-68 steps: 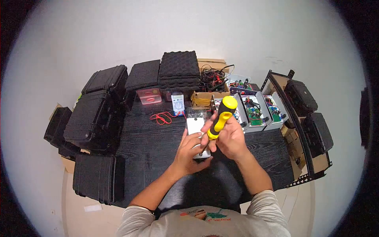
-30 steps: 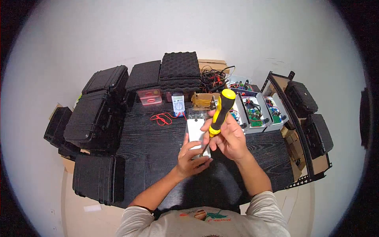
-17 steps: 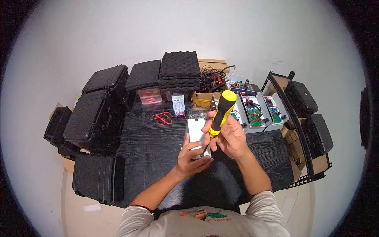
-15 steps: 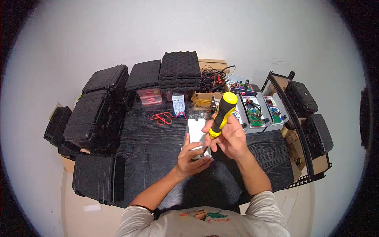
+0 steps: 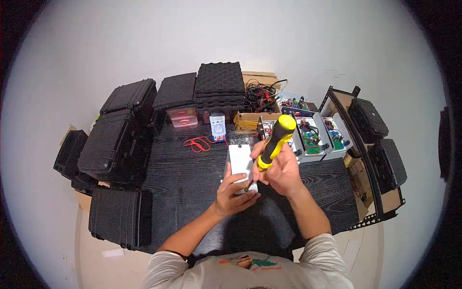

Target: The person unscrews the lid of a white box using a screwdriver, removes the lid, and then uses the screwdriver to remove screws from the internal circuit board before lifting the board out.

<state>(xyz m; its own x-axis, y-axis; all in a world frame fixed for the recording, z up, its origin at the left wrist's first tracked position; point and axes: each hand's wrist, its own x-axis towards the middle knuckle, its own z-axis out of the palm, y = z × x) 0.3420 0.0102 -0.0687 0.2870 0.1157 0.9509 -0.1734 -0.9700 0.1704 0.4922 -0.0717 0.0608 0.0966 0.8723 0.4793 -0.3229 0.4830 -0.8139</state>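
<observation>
My left hand [image 5: 234, 193] is closed around the lower end of a white box [image 5: 240, 161], which has a dark round spot near its far end. In my right hand [image 5: 280, 173] is a screwdriver [image 5: 275, 143] with a yellow and black handle, gripped by the fingers near the handle's lower collar. Its shaft slants down to the box's near end, beside my left fingers. Whether the tip sits in a screw there is too small to tell. The handle leans up and to the right, its yellow cap toward the camera.
Behind the box lies a white multimeter [image 5: 218, 127] with red leads [image 5: 197, 143]. Open housings with green circuit boards [image 5: 313, 139] stand at right. Black cases [image 5: 108, 144] line the left side, foam sheets [image 5: 219, 79] and tangled cables [image 5: 262, 96] the back. A metal rack [image 5: 368, 168] borders the right.
The screwdriver's handle has tipped slightly to the right and my right fingers have shifted around it. My left hand and the white box have stayed almost in place.
</observation>
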